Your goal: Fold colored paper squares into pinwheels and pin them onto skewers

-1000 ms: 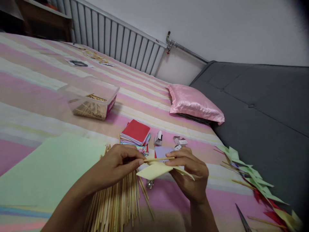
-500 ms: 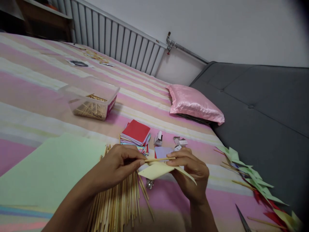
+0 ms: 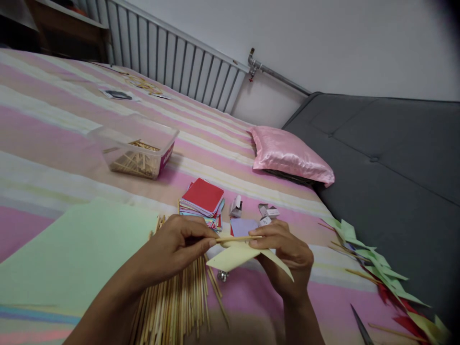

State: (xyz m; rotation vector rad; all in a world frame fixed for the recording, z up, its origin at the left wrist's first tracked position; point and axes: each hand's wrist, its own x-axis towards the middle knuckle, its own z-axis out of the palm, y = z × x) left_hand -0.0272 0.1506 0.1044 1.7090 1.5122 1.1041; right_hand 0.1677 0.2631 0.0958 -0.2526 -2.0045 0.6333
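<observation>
My left hand pinches one end of a thin wooden stick. My right hand grips the stick's other end together with a folded pale yellow paper shape. Both hands hover low over the striped bedspread. Under my left wrist lies a spread of many wooden sticks. Just beyond my hands sits a stack of coloured paper squares with a red one on top, and a lilac square beside it.
A clear plastic tub with sticks stands at the left. A large pale green sheet lies near my left arm. Finished green and red paper shapes on sticks lie at the right by a grey couch. A pink pillow lies further back. Scissors tip.
The yellow paper shape has tilted and dropped slightly in my right hand. The stick and both hands have barely shifted.
</observation>
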